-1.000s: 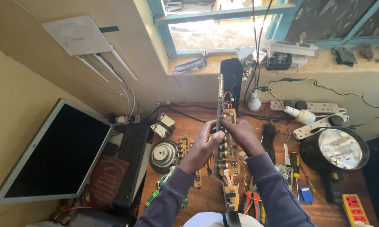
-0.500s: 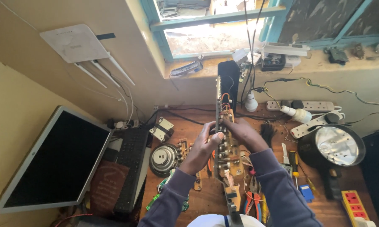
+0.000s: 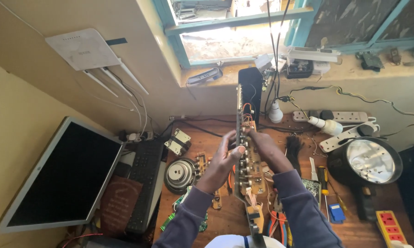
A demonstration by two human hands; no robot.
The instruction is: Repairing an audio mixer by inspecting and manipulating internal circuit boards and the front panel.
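Observation:
I hold a long, narrow electronics panel (image 3: 240, 110) edge-on and upright over a wooden workbench (image 3: 207, 138). It carries a circuit board with knobs, wires and small parts along its lower half. My left hand (image 3: 223, 160) grips its left side near the middle, thumb on the edge. My right hand (image 3: 266, 149) closes on the right side at the same height. Both sleeves are dark blue-grey.
A dark monitor (image 3: 67, 177) and keyboard (image 3: 142, 183) lie at the left. A loose speaker (image 3: 179, 174), a transformer (image 3: 178, 141), pliers (image 3: 276, 222), a screwdriver (image 3: 324, 179), a round lamp (image 3: 369, 160), power strips (image 3: 342, 117) and a wall router (image 3: 85, 48) surround the bench.
The view has tilted slightly, so the scene sits a little lower in frame. My hands keep the same grip on the panel, which stays upright.

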